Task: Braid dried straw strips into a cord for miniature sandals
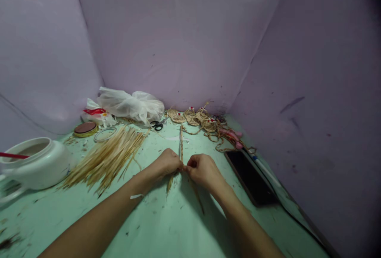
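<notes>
From where I stand both hands meet mid-way on the green worktop point(166, 226): left hand point(166, 163) is curled nearly closed, thumb & fingertips pinched on the straw cord point(181, 139); right hand point(204, 169) is curled just as tight, nipping the same spot from the 3 o'clock side. The cord lies flat on the worktop, running from the pinch out toward 12 o'clock, w/ loose straw ends point(169, 184) trailing back toward 6 near the wrists. Looks like twisting or plaiting work, tho the fingers hide the exact crossing. To do it well, I'd say: hold the pinch right at the last crossing so nothing slackens, pull each strand w/ even tension, lay the finished length straight toward 12, & don't bend dry straw sharply or it may crack. Spare straw bundle point(107, 158) lies near at 10 o'clock, handy for feeding in a new piece; scissors point(157, 125) sit further out at abt 11, small woven pieces point(193, 117) at 12–1, a dark phone point(250, 176) just off at 3
</notes>
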Action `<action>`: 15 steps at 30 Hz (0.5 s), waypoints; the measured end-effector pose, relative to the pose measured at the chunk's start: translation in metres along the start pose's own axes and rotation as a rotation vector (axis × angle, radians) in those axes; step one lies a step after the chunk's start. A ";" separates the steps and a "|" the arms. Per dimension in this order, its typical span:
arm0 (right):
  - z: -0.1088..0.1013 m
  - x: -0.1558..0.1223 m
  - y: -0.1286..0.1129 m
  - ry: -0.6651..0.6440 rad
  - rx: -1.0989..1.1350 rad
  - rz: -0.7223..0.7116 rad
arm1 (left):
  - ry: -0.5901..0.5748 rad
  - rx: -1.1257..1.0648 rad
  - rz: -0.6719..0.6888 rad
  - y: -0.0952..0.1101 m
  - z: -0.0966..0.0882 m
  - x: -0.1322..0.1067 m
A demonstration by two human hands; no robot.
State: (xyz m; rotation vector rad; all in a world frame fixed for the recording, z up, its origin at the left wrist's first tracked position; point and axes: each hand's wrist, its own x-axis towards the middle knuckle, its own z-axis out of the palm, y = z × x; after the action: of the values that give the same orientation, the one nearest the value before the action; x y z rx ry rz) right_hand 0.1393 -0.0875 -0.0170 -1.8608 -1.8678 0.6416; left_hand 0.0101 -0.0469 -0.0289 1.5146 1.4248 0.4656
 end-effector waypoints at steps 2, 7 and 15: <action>-0.006 -0.006 -0.008 -0.008 -0.054 0.039 | 0.009 -0.010 -0.042 0.004 0.000 -0.003; 0.000 -0.014 -0.016 -0.071 -0.031 -0.035 | -0.046 -0.029 -0.152 0.018 -0.006 -0.014; 0.003 0.003 0.008 -0.151 0.427 0.056 | -0.142 -0.055 0.013 0.009 -0.018 -0.009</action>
State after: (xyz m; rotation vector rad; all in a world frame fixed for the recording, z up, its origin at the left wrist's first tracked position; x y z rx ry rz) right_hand 0.1437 -0.0844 -0.0240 -1.6241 -1.6087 1.1288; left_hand -0.0017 -0.0467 -0.0105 1.4837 1.2830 0.3942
